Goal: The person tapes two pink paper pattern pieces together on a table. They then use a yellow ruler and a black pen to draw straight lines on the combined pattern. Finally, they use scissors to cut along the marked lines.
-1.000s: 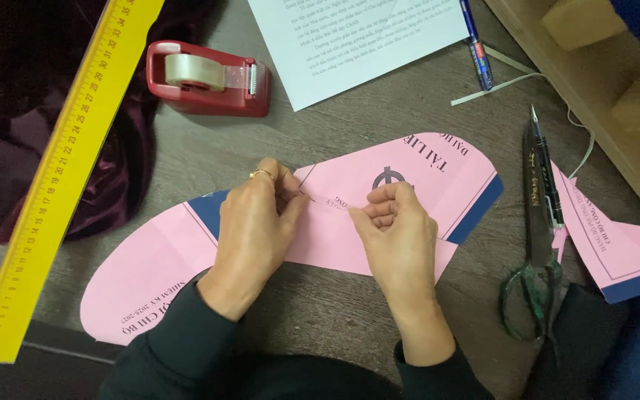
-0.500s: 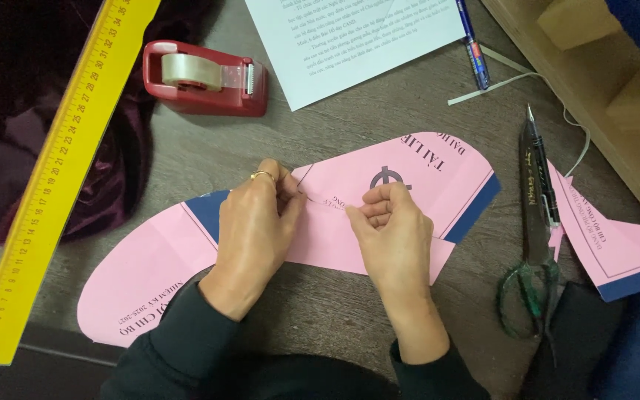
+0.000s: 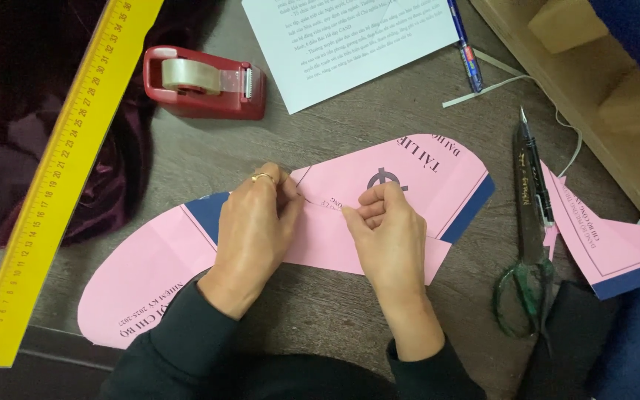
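Both hands pinching at the pink paper pattern's middle

Left hand (image 3: 250, 230) and right hand (image 3: 388, 233) are staying closed on the pink paper pattern (image 3: 379, 185), barely shifting since a second ago; tape dispenser (image 3: 203, 81) lying above the pinch; scissors (image 3: 531, 244) lying right of it.

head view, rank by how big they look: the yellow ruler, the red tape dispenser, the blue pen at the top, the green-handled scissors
1. Long yellow ruler, clearly the largest.
2. Green-handled scissors.
3. Red tape dispenser.
4. Blue pen, smallest, though it is cut off by the top edge, so its full length is unsure.
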